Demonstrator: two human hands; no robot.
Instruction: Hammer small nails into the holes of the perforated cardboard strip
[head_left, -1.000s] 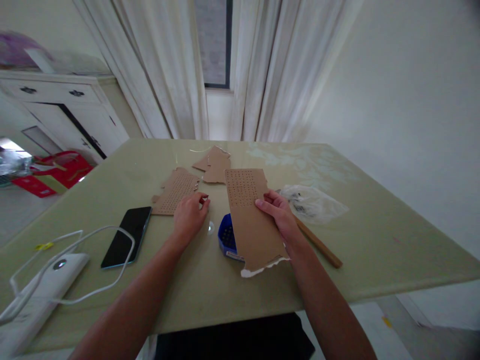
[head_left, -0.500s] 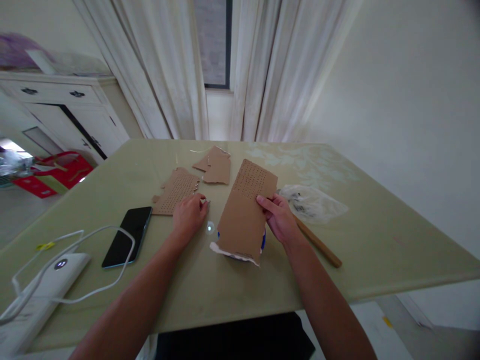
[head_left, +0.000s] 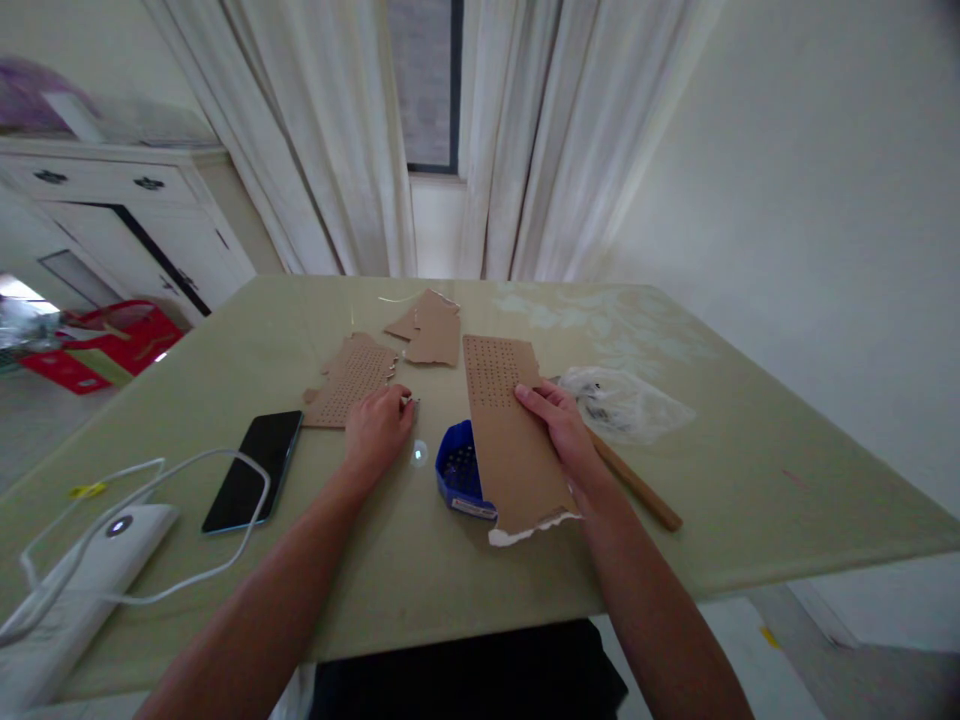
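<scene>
My right hand [head_left: 561,425] grips the edge of a long piece of cardboard [head_left: 517,460], thumb on top and fingers beneath. Rows of small holes cover its far end, and its near edge is torn white. Partly under the cardboard stands a blue plastic basket [head_left: 459,470] with perforations; its right side is hidden. My left hand [head_left: 381,422] rests on the table with its fingers closed in a pinch; a tiny shiny bit shows at the fingertips, too small to name. Beside that hand lies a second piece of holed cardboard [head_left: 351,382].
Cardboard scraps [head_left: 435,335] lie farther back. On the right are a clear plastic bag [head_left: 626,405] and a wooden handle [head_left: 641,485], its far end hidden. A phone [head_left: 255,470], a white power strip [head_left: 112,560] and a looping white cable [head_left: 225,572] occupy the left.
My right hand has swung the cardboard clockwise, its near end moving right and uncovering the blue basket's left part. My left hand stays in place.
</scene>
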